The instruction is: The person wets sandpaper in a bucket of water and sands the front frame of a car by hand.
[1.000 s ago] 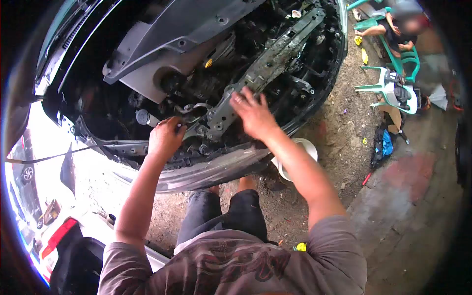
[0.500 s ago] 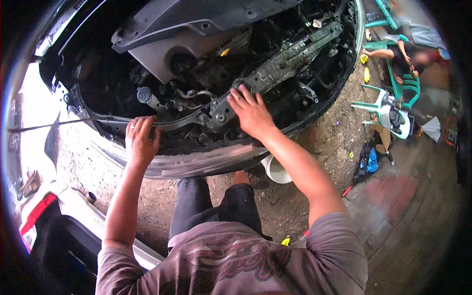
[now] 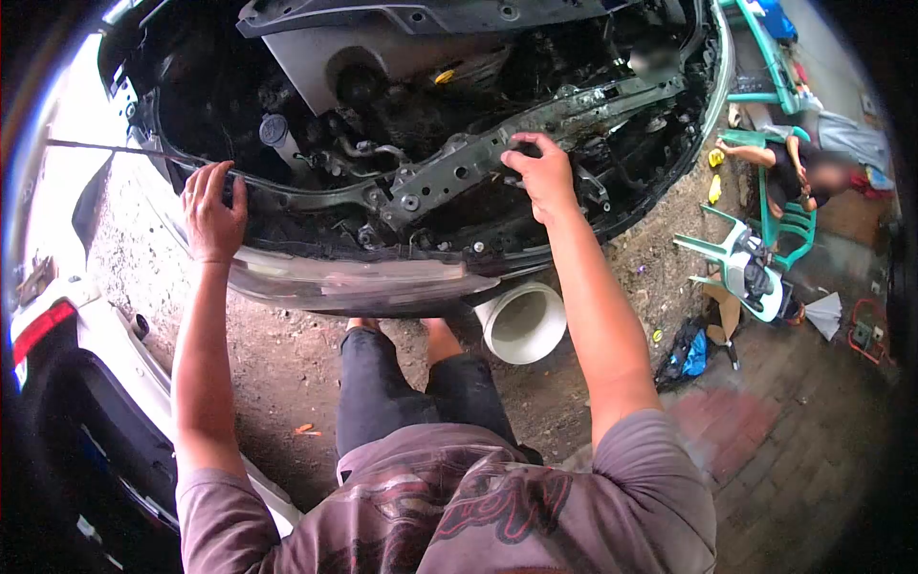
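Note:
Before me is a car's open engine bay, crossed at the front by a dark metal crossmember (image 3: 435, 191) with holes and bolts. My left hand (image 3: 214, 212) is at the left end of this front frame, close to a thin dark rod (image 3: 110, 146). Its fingers point forward, thumb apart. My right hand (image 3: 545, 180) is over the crossmember's middle, thumb and forefinger apart in a curve; nothing shows between them. Whether its fingertips touch the metal I cannot tell. A capped reservoir neck (image 3: 274, 131) stands behind the frame. Below lies the scuffed front bumper (image 3: 368, 284).
A white bucket (image 3: 524, 325) sits on the ground under the bumper's right part. At left stands a white car (image 3: 143, 368) with its rear open. To the right are a green and white plastic chair (image 3: 751, 268), a seated person (image 3: 789, 172) and a black-and-blue bag (image 3: 686, 354).
My left hand has shifted left along the frame. My right hand has moved right and its spread fingers have curled. The view has shifted, showing more of the bucket.

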The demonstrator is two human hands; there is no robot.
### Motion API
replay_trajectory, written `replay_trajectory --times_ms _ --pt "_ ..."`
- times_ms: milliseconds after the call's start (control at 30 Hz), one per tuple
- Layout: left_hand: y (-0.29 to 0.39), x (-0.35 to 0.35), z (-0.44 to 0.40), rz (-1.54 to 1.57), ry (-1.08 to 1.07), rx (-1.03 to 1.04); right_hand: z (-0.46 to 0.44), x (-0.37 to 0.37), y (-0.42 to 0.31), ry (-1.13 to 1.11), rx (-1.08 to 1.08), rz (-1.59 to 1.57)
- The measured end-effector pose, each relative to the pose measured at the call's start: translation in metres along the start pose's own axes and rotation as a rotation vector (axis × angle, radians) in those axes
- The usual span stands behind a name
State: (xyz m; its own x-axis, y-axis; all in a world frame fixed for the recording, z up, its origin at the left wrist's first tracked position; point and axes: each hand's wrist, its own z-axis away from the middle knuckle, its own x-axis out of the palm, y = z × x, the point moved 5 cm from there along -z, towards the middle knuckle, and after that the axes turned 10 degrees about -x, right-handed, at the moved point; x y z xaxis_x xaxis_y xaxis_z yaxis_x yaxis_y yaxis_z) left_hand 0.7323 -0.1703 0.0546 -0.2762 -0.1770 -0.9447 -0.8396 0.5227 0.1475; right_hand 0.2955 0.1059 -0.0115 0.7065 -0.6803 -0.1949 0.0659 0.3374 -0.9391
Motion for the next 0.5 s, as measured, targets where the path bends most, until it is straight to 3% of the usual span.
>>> replay_trajectory --times_ms 100,167,200,267,333,367,400,500 --pt "0.002 0.0 0.0 -0.041 -0.025 -0.007 0.002 -0.006 -0.005 -0.026 -0.056 0.091" --pt "0.0 -0.002 0.0 0.003 -0.081 -0.055 0.002 -0.006 0.0 -0.034 -0.013 0.091" --pt "-0.001 -0.01 0.005 0.064 -0.068 -0.033 0.016 -0.002 -0.013 -0.041 0.109 0.113" --pt "-0.013 0.004 0.01 0.052 -0.093 -0.041 0.022 -0.003 -0.018 -0.017 -0.066 0.184" --pt "-0.041 0.031 0.007 -0.025 -0.058 0.019 0.029 -0.003 -0.027 -0.005 0.018 0.153" --pt "-0.035 0.026 0.005 -0.068 -0.068 -0.01 0.015 0.002 0.002 0.044 -0.064 0.176" --pt "-0.026 0.021 0.0 -0.05 -0.053 0.01 0.022 0.002 -0.015 0.005 -0.061 0.256" --pt "-0.021 0.015 0.003 -0.067 -0.082 0.0 0.023 0.013 -0.017 -0.174 0.007 0.063"
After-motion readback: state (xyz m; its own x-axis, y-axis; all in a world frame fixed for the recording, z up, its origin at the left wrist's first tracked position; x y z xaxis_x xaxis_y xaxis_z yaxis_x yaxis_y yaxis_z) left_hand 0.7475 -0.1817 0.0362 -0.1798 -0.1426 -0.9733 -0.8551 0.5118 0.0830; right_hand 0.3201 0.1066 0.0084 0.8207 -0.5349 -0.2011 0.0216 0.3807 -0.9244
